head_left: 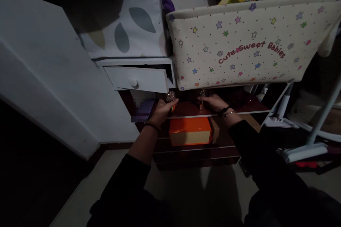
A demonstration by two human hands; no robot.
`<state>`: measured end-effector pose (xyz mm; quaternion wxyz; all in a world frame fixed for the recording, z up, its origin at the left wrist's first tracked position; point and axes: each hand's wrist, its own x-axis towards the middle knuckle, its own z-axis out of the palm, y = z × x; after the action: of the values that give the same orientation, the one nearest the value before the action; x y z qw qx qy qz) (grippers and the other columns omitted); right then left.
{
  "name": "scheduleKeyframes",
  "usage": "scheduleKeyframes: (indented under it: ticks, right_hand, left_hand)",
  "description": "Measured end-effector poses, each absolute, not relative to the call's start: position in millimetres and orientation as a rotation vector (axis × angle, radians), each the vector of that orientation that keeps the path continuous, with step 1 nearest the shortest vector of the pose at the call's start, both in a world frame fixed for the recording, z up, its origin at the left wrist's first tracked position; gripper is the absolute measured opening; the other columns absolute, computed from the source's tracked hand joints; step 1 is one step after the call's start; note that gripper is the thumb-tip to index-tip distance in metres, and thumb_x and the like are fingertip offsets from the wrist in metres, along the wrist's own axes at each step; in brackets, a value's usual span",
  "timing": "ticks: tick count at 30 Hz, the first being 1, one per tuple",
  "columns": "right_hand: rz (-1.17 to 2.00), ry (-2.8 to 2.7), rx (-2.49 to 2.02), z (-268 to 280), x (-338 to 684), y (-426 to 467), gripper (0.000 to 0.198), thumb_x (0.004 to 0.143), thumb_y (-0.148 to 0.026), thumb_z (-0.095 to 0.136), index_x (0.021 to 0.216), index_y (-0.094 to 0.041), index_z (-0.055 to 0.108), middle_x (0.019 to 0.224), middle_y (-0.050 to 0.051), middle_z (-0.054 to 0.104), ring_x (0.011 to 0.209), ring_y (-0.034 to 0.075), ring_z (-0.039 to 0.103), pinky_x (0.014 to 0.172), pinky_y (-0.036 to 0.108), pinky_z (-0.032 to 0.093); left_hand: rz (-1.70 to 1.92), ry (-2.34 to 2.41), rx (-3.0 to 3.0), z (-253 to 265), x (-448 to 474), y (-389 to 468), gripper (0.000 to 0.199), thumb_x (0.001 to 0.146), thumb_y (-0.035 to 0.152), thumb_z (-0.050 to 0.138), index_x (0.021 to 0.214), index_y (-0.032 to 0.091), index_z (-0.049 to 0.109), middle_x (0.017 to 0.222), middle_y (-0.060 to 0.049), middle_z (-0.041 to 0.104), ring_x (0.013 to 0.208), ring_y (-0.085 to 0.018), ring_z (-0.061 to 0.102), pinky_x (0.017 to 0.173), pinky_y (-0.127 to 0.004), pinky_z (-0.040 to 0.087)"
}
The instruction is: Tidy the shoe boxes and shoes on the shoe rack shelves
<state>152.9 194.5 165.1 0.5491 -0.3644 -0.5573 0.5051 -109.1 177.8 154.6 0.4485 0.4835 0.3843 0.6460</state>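
Note:
My left hand (160,110) reaches onto the upper dark red shelf (186,109), its fingers closed around a glittery object (170,95) with an orange glint low on it. To the right, my right hand (215,102) grips a similar glittery object (203,92) that has a slim coppery lower part. The two look like a pair, perhaps high-heeled shoes, but shadow and my fingers hide their full shape. On the level below lies an orange box (189,126) with a cream front side.
A cream fabric basket (239,53) with stars overhangs the shelf. At the left, a white drawer (138,78) stands partly pulled out under a leaf-patterned box (128,25). A purple item (145,110) is beside my left hand. White poles (323,110) stand at the right.

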Motion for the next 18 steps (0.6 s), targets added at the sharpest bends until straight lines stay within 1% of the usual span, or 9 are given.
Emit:
scheduleKeyframes:
  ticks: [2, 4, 7, 10, 12, 15, 18]
  right_hand:
    - [1.244, -1.305, -0.831, 166, 148, 191, 0.050, 0.053, -0.034, 0.103, 0.092, -0.019, 0.076, 0.093, 0.005, 0.083, 0.082, 0.022, 0.076, 0.085, 0.039, 0.065]
    - [1.276, -1.310, -0.823, 167, 144, 188, 0.051, 0.053, -0.033, 0.102, 0.095, -0.020, 0.075, 0.096, 0.004, 0.083, 0.086, 0.021, 0.076, 0.088, 0.038, 0.064]
    - [1.293, -1.336, -0.800, 167, 139, 185, 0.055, 0.054, -0.031, 0.102, 0.100, -0.020, 0.074, 0.098, 0.004, 0.083, 0.087, 0.021, 0.076, 0.090, 0.038, 0.064]
    - [1.264, -1.351, -0.763, 164, 134, 185, 0.058, 0.053, -0.030, 0.101, 0.103, -0.022, 0.073, 0.099, 0.004, 0.083, 0.088, 0.021, 0.076, 0.093, 0.039, 0.063]
    - [1.228, -1.363, -0.755, 161, 132, 186, 0.054, 0.054, -0.030, 0.101, 0.100, -0.021, 0.074, 0.100, 0.004, 0.082, 0.092, 0.022, 0.075, 0.095, 0.039, 0.062]
    - [1.177, -1.385, -0.783, 158, 131, 187, 0.047, 0.055, -0.032, 0.099, 0.093, -0.020, 0.074, 0.097, 0.005, 0.082, 0.096, 0.024, 0.074, 0.097, 0.041, 0.061]
    - [1.133, -1.398, -0.824, 154, 130, 188, 0.045, 0.057, -0.035, 0.096, 0.093, -0.020, 0.073, 0.092, 0.005, 0.080, 0.092, 0.024, 0.073, 0.093, 0.040, 0.061]
  left_hand:
    - [1.583, 0.930, 1.191, 155, -112, 177, 0.060, 0.058, 0.033, 0.101, 0.108, 0.019, 0.071, 0.099, -0.008, 0.078, 0.094, -0.024, 0.075, 0.091, -0.040, 0.060]
    - [1.517, 0.946, 1.190, 156, -114, 176, 0.058, 0.057, 0.036, 0.101, 0.104, 0.018, 0.072, 0.095, -0.008, 0.078, 0.088, -0.024, 0.075, 0.085, -0.038, 0.061]
    - [1.454, 0.970, 1.196, 157, -116, 174, 0.058, 0.052, 0.038, 0.102, 0.098, 0.017, 0.073, 0.090, -0.007, 0.079, 0.081, -0.023, 0.074, 0.077, -0.035, 0.061]
    - [1.469, 0.970, 1.226, 158, -119, 172, 0.063, 0.046, 0.032, 0.102, 0.100, 0.017, 0.071, 0.090, -0.004, 0.078, 0.080, -0.019, 0.072, 0.075, -0.031, 0.059]
    - [1.474, 0.979, 1.249, 159, -123, 170, 0.066, 0.045, 0.028, 0.102, 0.101, 0.017, 0.068, 0.090, -0.002, 0.076, 0.079, -0.017, 0.070, 0.077, -0.030, 0.058]
    - [1.460, 0.980, 1.300, 157, -130, 167, 0.070, 0.048, 0.025, 0.100, 0.107, 0.018, 0.064, 0.095, -0.001, 0.074, 0.083, -0.016, 0.068, 0.082, -0.030, 0.057]
    - [1.470, 0.941, 1.382, 151, -135, 165, 0.068, 0.054, 0.028, 0.098, 0.111, 0.019, 0.061, 0.099, -0.001, 0.071, 0.085, -0.014, 0.065, 0.083, -0.029, 0.055]
